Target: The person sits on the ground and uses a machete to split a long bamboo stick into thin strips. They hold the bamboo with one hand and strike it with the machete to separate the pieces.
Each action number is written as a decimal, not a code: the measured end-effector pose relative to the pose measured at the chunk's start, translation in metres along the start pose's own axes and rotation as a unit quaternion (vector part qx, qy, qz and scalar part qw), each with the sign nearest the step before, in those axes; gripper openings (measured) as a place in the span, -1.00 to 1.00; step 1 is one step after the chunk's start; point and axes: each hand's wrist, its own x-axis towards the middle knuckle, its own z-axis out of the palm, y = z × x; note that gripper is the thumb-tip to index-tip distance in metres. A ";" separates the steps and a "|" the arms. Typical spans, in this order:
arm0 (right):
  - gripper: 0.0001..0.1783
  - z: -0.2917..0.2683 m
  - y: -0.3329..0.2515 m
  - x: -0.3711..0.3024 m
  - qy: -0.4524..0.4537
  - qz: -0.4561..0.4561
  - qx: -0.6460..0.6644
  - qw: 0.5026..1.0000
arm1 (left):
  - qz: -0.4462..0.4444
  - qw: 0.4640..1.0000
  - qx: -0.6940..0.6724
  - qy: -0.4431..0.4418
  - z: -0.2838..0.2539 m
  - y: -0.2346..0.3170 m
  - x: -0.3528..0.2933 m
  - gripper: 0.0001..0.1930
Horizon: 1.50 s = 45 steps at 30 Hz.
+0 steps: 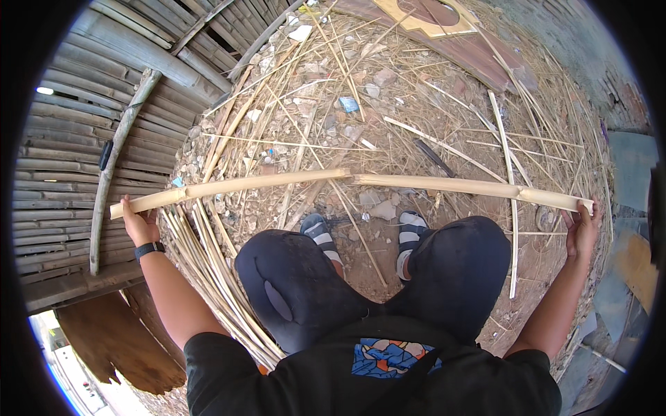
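Two pale split bamboo strips stretch across the scene above my feet. The left bamboo strip (253,183) has its outer end in my left hand (141,225), whose fingers close around it. My right hand (581,229) grips the outer end of the right bamboo strip (444,184). Their inner ends come together near the middle; whether they touch or are joined there I cannot tell. My arms are spread wide, with a dark band (149,249) on the left wrist.
A bundle of thin bamboo strips (208,260) lies beside my left leg. Loose strips (501,139) and straw litter the stony ground. A slatted bamboo wall (90,166) stands at left, a brown board (479,52) lies at far right, and a bluish wall (596,55) rises at right.
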 end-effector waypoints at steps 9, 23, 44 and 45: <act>-0.41 -0.033 0.010 -0.009 -0.035 -0.015 0.018 0.999 | 0.004 1.000 0.028 -0.010 -0.034 0.017 -0.028 -0.53; -0.38 -0.071 0.059 -0.009 0.002 0.005 0.104 0.995 | -0.111 0.943 0.229 0.215 -0.169 -0.016 -0.004 -0.15; -0.57 0.063 0.089 -0.001 -0.123 0.005 0.425 0.896 | -0.217 0.862 0.040 -0.456 0.266 0.006 -0.228 -0.08; -0.61 0.071 0.094 0.001 -0.137 0.014 0.440 0.887 | -0.192 0.870 0.000 -0.454 0.271 0.008 -0.229 -0.11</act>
